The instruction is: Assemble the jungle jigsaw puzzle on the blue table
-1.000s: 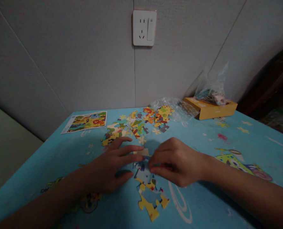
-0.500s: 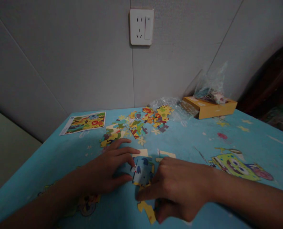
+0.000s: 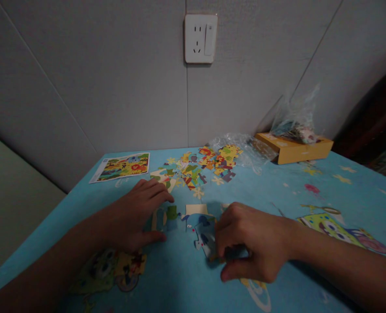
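My left hand (image 3: pixel 139 219) rests low over the tablecloth with fingers apart, holding nothing. Just beyond its fingertips lies a green and brown puzzle piece (image 3: pixel 166 216), partly covered by the hand. To the right, my right hand (image 3: pixel 249 243) has its bent fingers on the right side of a grey-blue puzzle piece (image 3: pixel 206 241), which sits tilted against a light-blue elephant piece (image 3: pixel 193 219). The fingers hide the held piece's right side. A cream-edged piece (image 3: pixel 196 209) adjoins the elephant piece at the top. An orange-yellow patterned patch (image 3: pixel 132 263) shows below my left wrist.
Several loose puzzle pieces (image 3: pixel 193 169) lie in a heap towards the wall. A picture card (image 3: pixel 124 167) is at the back left. Crumpled clear plastic (image 3: pixel 241 148) and a yellow box (image 3: pixel 303 151) with a plastic bag (image 3: pixel 297 117) stand at the back right.
My left hand has drawn back leftward from the blue pieces. My right hand's outstretched finger has bent in, and the grey-blue piece has shifted right and turned. The view has swung slightly left.
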{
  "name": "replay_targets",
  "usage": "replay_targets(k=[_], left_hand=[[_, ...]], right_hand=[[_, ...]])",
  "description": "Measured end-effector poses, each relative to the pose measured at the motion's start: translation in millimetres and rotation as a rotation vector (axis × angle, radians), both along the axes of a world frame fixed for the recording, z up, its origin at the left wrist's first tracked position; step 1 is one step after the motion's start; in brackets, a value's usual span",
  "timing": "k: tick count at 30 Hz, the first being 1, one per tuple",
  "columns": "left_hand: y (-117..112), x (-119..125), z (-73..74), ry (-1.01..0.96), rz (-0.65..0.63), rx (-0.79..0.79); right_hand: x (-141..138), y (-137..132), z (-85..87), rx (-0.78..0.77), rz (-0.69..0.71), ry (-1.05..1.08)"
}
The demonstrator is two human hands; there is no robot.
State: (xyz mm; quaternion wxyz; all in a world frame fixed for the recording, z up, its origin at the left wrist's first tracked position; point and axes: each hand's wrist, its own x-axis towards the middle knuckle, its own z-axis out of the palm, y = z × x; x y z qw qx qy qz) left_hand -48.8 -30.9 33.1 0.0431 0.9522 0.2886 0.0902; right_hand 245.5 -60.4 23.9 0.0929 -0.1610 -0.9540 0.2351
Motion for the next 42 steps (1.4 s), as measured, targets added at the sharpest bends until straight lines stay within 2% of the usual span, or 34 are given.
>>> replay_targets(k=[4,6,18,23,32,37,42], left_hand=[[0,0,-0.9,0.051,0.047,-0.010],[0,1,-1.3,0.055,0.049,-0.024],[1,6,-5.2,0.001,0.049,-0.139],[-1,7,-1.7,0.033,0.061,-0.183],[-5,7,-0.7,0.025,0.037,-0.180],[-6,10,-5.5,-0.025,-0.074,-0.138],[-11,18,-13.4,-0.073,-0.197,-0.178]], right_hand=[[3,7,10.8,0.114,-0.216,-0.072],[3,9,12.9,0.129,-0.251,-0.140],[0,9,6.0,0.087,-0.293,-0.150],[-2,8,4.6,0.072,-0.255,-0.127],[-3,3,6.6,0.100,-0.252,-0.150],[-3,3,6.7,0.103,-0.247,-0.159],[-4,5,6.3,0.103,-0.271,-0.162]])
